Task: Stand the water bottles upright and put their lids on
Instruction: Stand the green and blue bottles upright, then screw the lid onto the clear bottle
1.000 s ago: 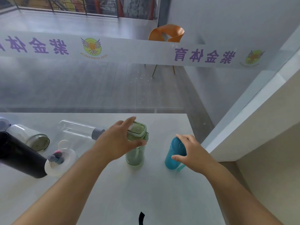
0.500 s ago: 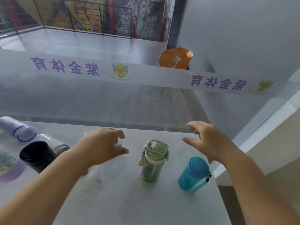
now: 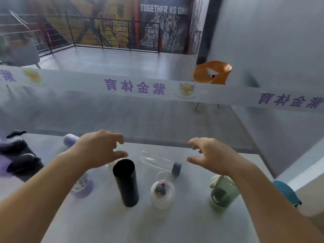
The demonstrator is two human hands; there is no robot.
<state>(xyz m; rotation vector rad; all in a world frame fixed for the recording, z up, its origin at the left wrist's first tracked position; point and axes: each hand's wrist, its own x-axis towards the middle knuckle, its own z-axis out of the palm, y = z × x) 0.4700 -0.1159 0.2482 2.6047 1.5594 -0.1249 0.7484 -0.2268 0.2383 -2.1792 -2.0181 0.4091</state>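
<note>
A black bottle lies on the white table with its open mouth toward the far side. Right of it lies a clear bottle with a grey end. A white lid with a loop sits in front of that. My right forearm partly covers a green bottle standing upright, and a blue bottle stands at the table's right edge. My left hand hovers open over the black bottle's mouth. My right hand hovers open just right of the clear bottle.
A purple-and-white bottle lies under my left forearm, and another purple-tipped bottle lies at the far left. Dark gear sits at the table's left end. A glass partition with a printed band runs behind the table; an orange chair stands beyond.
The view has swung left. Both hands left the green and blue bottles and moved left, now hovering over the black and clear bottles.
</note>
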